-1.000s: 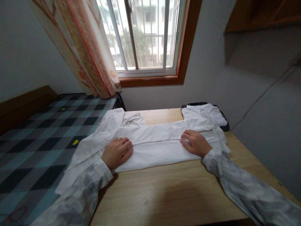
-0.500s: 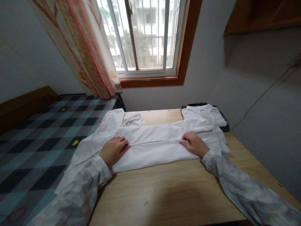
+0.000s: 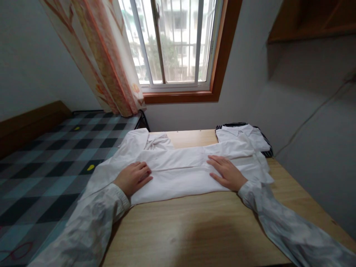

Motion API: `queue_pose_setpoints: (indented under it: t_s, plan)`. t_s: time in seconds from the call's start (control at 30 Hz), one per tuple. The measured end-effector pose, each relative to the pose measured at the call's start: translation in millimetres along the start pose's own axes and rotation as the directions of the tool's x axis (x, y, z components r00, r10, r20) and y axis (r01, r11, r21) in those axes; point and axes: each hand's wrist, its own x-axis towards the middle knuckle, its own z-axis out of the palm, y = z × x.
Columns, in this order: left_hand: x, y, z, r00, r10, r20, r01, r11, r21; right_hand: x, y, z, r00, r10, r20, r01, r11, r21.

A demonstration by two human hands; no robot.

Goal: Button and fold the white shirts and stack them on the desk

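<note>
A white shirt [image 3: 178, 181] lies across the wooden table, its near part folded over so that an edge runs lengthwise along its middle. My left hand [image 3: 134, 178] rests on the left part of the cloth, palm down, thumb apart from the other fingers. On the right part, my right hand [image 3: 226, 172] lies flat with its fingers spread. Neither hand grips the fabric. At the left, some of the white cloth reaches past the table side toward the bed. Long pale sleeves cover both my arms.
Folded clothes [image 3: 244, 135], white over black striped, lie at the table's far right corner. A bed with a checked sheet [image 3: 55, 167] adjoins the wooden table [image 3: 178, 233] on the left. Behind are a window [image 3: 178, 48] and a curtain [image 3: 105, 63]; a cable [image 3: 311, 111] hangs at right.
My right hand has opened from a loose curl and now lies flat on the shirt. The left hand's fingers have flattened, with the thumb further out. The shirt looks almost unchanged.
</note>
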Motion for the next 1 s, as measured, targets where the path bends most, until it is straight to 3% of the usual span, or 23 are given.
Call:
queue_pose_setpoints:
  t_s: [0.23, 0.47, 0.57, 0.7, 0.83, 1.0]
  plan:
    - [0.6, -5.6, 3.7, 0.999, 0.008, 0.034, -0.007, 1.000, -0.030, -7.3, 4.8, 15.1, 0.996, 0.028, 0.085, -0.025, 0.999, -0.045]
    - [-5.1, -7.2, 10.0, 0.999, -0.033, -0.023, 0.035, 0.996, 0.087, -20.5, 21.2, 6.9, 0.993, 0.072, 0.098, -0.059, 0.990, -0.128]
    - [-0.3, 2.5, -0.9, 0.998, -0.035, -0.045, 0.041, 0.987, 0.157, -21.9, 27.3, -10.0, 0.992, 0.088, 0.093, -0.072, 0.984, -0.163]
    - [24.0, 34.1, -6.4, 0.990, 0.003, -0.140, 0.017, 0.989, 0.144, -2.4, 22.1, -29.7, 0.996, 0.093, -0.017, -0.094, 0.972, -0.213]
    - [50.2, 62.3, 23.6, 0.983, 0.139, -0.121, -0.133, 0.990, 0.055, 17.7, 25.3, -18.8, 0.997, 0.049, -0.053, -0.061, 0.970, -0.234]
    - [48.7, 50.5, 64.4, 0.986, 0.157, -0.046, -0.157, 0.987, 0.018, -5.1, 73.7, 6.7, 0.984, 0.177, -0.025, -0.177, 0.954, -0.240]
